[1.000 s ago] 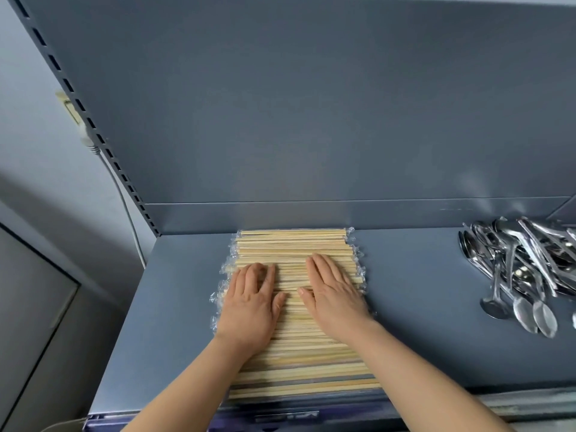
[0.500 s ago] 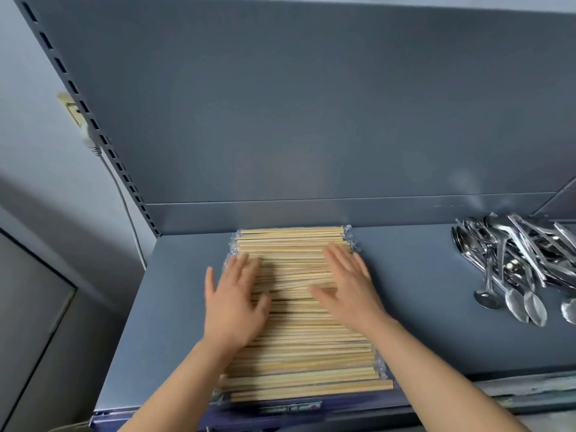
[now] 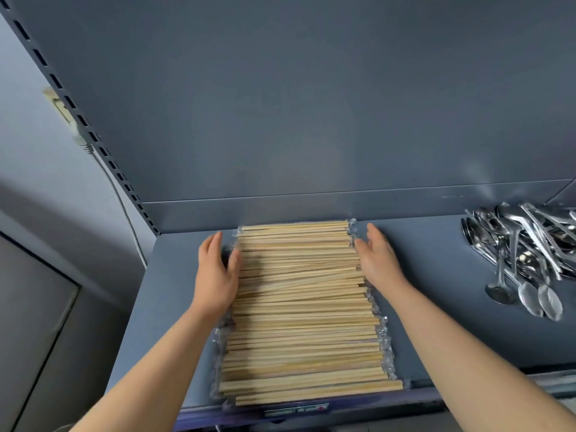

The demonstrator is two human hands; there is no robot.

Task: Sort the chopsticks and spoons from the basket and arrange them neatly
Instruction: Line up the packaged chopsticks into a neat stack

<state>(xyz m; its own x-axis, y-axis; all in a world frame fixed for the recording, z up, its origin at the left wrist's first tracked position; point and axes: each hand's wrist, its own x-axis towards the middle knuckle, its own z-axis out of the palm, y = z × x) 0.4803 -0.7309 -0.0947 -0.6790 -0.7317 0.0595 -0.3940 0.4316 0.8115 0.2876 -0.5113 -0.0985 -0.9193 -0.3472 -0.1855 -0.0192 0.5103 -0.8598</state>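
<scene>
Chopsticks [image 3: 302, 307]: pale wooden sticks, many, laid crosswise in one flat bed between the two hands. The bed runs from beyond the fingertips back past both wrists to the front edge of the shelf [image 3: 436, 307]. The sticks lie roughly parallel. Ends are fairly even at the far end and more ragged nearer the forearms, where a few stick out on the right-hand side.

Clear wrapping [image 3: 385, 344]: crinkled plastic showing along both ends of the sticks, under and beside them.

Left hand [image 3: 215, 275]: set on edge against the left ends of the sticks, fingers straight and held together, pointing away from the person. The thumb lies against the stick ends. It grips nothing.

Right hand [image 3: 378, 260]: mirrors the left at the right ends of the sticks, fingers straight and close together, palm turned toward the bed, thumb at the stick ends. Whether the palm itself touches the sticks cannot be told. It grips nothing.

Spoons [image 3: 523, 254]: shiny metal, a loose tangled heap on the same shelf, well out to the right of the right hand and apart from the chopsticks. Several bowls point toward the front edge.

Back panel [image 3: 311, 104]: plain blue-grey sheet rising beyond the fingertips.

Slotted upright [image 3: 78, 120]: a punched rail slanting down beyond and to the left of the left hand.

Cable [image 3: 124, 207]: pale, hanging from a plug [image 3: 62, 110] on the wall left of the rail.

Label strip [image 3: 296, 410]: on the shelf's front lip, between the forearms; print unreadable.
</scene>
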